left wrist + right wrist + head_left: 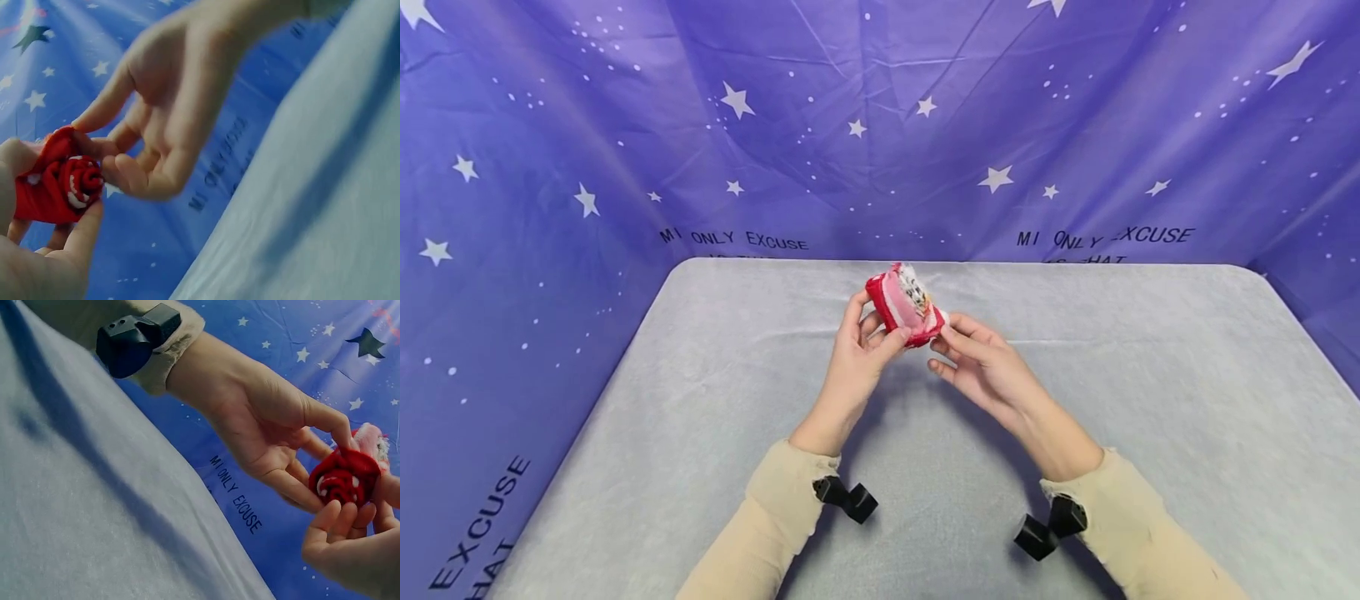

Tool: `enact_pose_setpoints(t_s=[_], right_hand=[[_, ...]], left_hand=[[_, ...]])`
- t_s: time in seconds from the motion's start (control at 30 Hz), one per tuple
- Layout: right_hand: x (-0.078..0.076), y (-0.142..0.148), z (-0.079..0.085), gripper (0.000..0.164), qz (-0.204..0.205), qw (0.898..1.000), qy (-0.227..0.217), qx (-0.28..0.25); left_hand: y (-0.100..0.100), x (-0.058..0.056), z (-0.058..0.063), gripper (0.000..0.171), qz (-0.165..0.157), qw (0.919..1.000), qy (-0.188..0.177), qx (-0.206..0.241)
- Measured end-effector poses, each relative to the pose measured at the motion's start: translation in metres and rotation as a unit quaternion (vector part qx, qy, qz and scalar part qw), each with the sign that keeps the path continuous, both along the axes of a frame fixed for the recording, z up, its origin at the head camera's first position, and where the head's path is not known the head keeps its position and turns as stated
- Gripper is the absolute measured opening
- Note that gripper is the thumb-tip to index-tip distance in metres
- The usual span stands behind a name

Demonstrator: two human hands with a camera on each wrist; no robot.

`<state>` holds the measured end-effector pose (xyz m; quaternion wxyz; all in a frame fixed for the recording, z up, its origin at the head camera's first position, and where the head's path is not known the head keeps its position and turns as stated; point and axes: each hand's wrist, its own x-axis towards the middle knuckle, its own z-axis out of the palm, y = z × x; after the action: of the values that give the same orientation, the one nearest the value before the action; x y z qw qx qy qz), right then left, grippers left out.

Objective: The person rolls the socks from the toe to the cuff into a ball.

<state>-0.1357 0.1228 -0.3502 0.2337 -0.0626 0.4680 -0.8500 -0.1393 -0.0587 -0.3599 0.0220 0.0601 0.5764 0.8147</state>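
Observation:
A small rolled-up cloth bundle [901, 307], red with a pink and white band and a printed white patch, is held up over the table. My left hand [859, 354] grips it from the left, thumb along the near side and fingers behind. At its right end, my right hand [992, 371] pinches the red edge between thumb and fingers, its other fingers loosely bent. The left wrist view shows the bundle's end as a spiral of red cloth [87, 181] with white spots. In the right wrist view, a red fold [353, 464] wraps around that spiral.
A pale grey cloth-covered table [700, 367] spreads beneath both hands. Blue-purple curtains [880, 167] with white stars and printed words hang behind it and at the sides. Black wrist cameras [861, 502] sit at both beige sleeves [775, 508].

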Motion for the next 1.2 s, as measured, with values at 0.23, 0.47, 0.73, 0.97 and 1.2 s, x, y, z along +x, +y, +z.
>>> enact_pose_setpoints(t_s=[0.23,0.47,0.73,0.97,1.2], right_hand=[[0.001,-0.002,0.001,0.021,0.019,1.000,-0.005,-0.013],[0.001,-0.005,-0.007,0.023,-0.006,0.999,0.004,0.054],[-0.002,0.005,-0.007,0.020,-0.062,0.982,0.085,0.160],[-0.003,0.007,0.001,0.020,-0.048,0.978,0.126,0.162],[0.000,0.005,-0.004,0.015,-0.122,0.957,0.157,0.211]], left_hand=[[-0.002,0.004,0.013,0.046,-0.032,0.9805,-0.099,0.167],[-0.005,0.005,0.010,0.051,-0.068,0.9832,-0.090,0.143],[-0.016,0.003,-0.001,0.052,-0.058,0.9980,-0.022,0.009],[-0.023,0.005,-0.003,0.056,-0.124,0.9887,0.000,-0.085],[-0.021,0.009,-0.001,0.056,-0.100,0.9786,0.065,-0.167]])
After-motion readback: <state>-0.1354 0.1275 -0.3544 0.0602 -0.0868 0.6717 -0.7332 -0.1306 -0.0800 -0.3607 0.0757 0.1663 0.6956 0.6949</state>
